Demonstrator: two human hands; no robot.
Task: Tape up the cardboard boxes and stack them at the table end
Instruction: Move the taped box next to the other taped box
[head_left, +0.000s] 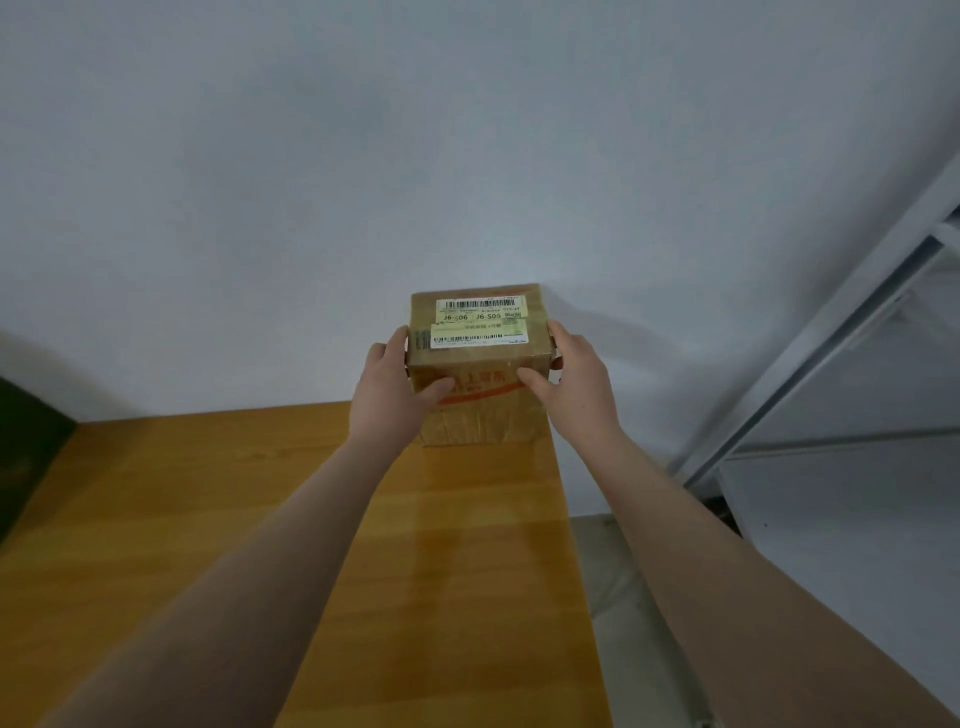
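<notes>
Head view shows one cardboard box and two hands on it. The box stands upright at the far right corner of the counter, close against the white wall. Its lower edge meets the counter top, though whether its weight is fully down cannot be told.

The left hand grips the box's left side and the right hand grips its right side. Each of the two thumbs lies across the front face, just under the top edge, while the fingers curl round the sides and are mostly hidden. Both forearms are bare and reach out from the bottom corners of the view.

Two white labels sit on the box's top face, one behind the other: the far label carries a barcode and the code J6-S06 printed twice, and the near label has a smaller barcode strip. Red print crosses the front face between the thumbs.

One dark object is cut off at the left edge. One pale shelf frame stands to the right, apart from the counter.
</notes>
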